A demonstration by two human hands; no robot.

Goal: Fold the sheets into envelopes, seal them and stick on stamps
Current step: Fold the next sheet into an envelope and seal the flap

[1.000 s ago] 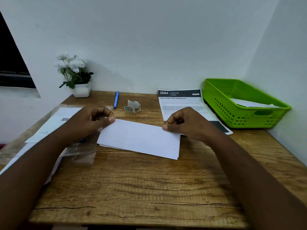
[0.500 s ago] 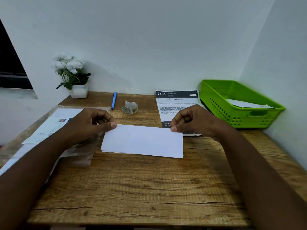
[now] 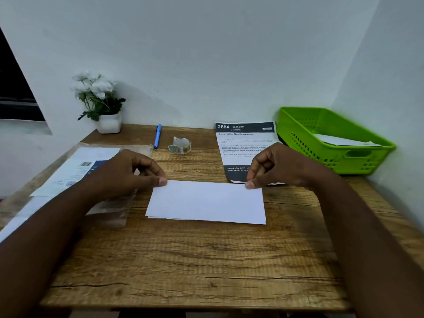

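A person sits at a wooden desk, both forearms reaching in from the bottom corners. A folded white sheet lies flat at the middle of the desk, its long edges running left to right, with lower layers just showing along the near edge. The left hand pinches the sheet's far left corner between thumb and curled fingers. The right hand pinches the far right corner the same way. Behind the sheet, a short curl of stamps sits near a blue pen. A printed page headed 2684 lies under the right hand. A green plastic basket holding white paper stands at the far right. A clear plastic packet with papers lies at the left, and a white pot of white flowers stands in the far left corner against the wall.
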